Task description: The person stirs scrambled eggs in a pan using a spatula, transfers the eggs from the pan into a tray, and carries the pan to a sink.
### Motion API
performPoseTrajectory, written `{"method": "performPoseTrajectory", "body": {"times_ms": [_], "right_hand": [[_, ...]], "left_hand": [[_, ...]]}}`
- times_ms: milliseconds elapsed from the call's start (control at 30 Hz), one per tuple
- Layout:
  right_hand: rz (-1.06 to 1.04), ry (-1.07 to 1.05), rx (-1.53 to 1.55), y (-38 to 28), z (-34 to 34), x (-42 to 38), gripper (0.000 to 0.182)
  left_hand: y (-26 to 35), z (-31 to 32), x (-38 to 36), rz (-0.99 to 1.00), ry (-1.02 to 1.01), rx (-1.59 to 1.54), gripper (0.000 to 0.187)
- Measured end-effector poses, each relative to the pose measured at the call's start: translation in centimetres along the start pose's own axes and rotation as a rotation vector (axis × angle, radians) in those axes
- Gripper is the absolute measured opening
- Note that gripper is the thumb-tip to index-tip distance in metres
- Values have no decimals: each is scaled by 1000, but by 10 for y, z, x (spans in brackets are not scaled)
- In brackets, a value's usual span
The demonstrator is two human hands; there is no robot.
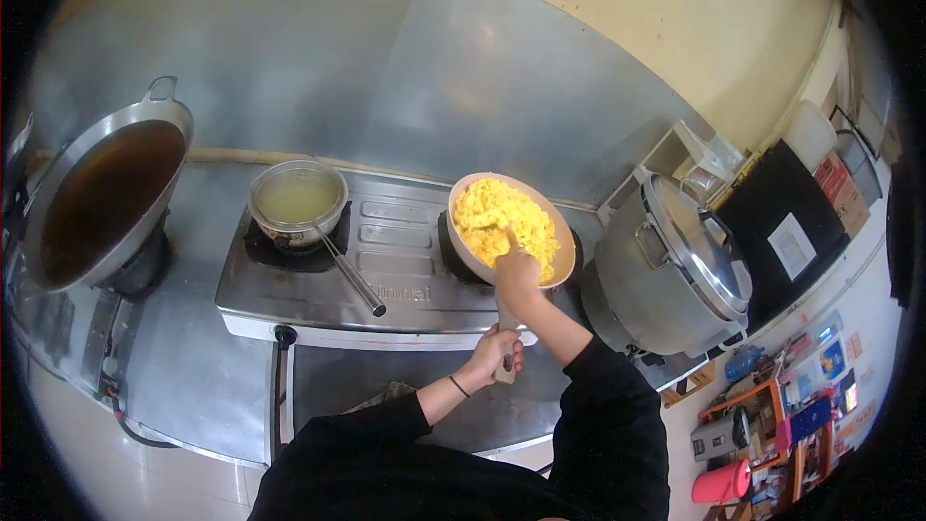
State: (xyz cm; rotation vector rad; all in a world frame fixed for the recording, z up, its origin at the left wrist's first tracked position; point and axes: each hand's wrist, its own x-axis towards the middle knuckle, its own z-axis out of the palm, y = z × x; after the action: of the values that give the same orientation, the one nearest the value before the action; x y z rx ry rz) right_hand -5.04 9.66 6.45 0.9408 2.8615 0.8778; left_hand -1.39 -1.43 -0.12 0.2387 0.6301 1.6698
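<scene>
My left hand is wrapped around the beige handle of a frying pan on the right burner. The pan is full of yellow scrambled eggs. Over the pan's near edge reaches my right hand, closed, with its index finger stretched toward the eggs. What it grips is mostly hidden by the hand and the food. On the left burner stands a small metal pot with a pale yellowish liquid in it. A metal strainer with a long handle rests across that pot.
Under both vessels is a two-burner steel gas stove. A large wok of dark brown liquid stands at the left. To the right, close to the pan, sits a big lidded metal pot. A metal wall panel rises behind.
</scene>
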Motion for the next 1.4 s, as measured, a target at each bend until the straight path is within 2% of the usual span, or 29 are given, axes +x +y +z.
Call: {"method": "performPoseTrajectory", "body": {"times_ms": [67, 100, 133, 167, 200, 267, 300, 433, 533, 667, 700, 867, 1033, 1133, 1233, 1400], "right_hand": [[10, 1, -70, 30, 21, 7, 26], [48, 16, -42, 47, 6, 0, 36], [86, 31, -13, 64, -9, -8, 48], [29, 46, -56, 87, -7, -11, 66], [31, 120, 12, 102, -27, -25, 53], [186, 101, 163, 122, -55, -44, 20], [224, 80, 198, 124, -80, -57, 18], [317, -73, 162, 132, -80, -59, 17], [352, -87, 237, 128, -36, -40, 19], [392, -58, 534, 121, 26, 0, 22], [329, -53, 595, 126, 61, 18, 22], [59, 49, 596, 141, 70, 34, 32], [-115, 200, 407, 138, 41, 24, 37], [-167, 216, 296, 125, 24, 18, 40], [-188, 251, 173, 110, -8, -3, 39], [-150, 234, 259, 103, -86, -56, 32]], "left_hand": [[-2, -3, 3, -17, -20, -7, 22], [-2, -4, 2, -23, -20, 8, 23], [-2, -4, 2, -27, -21, 25, 24], [0, -4, 2, -29, -24, 40, 26], [1, -5, 3, -37, -38, 31, 24], [2, -6, 3, -62, -65, 14, 22], [3, -6, 3, -78, -64, 33, 23], [1, -9, 4, -102, -77, 16, 24], [4, -5, 1, -97, -60, 43, 26], [8, -10, 3, -128, -119, 119, 22], [11, -11, 5, -138, -147, 135, 21], [17, -9, 1, -164, -142, 146, 19], [15, -10, 2, -154, -153, 121, 21], [10, -10, 4, -130, -120, 121, 33], [13, -8, 2, -132, -114, 165, 33], [11, -8, 2, -127, -106, 130, 30]]}}
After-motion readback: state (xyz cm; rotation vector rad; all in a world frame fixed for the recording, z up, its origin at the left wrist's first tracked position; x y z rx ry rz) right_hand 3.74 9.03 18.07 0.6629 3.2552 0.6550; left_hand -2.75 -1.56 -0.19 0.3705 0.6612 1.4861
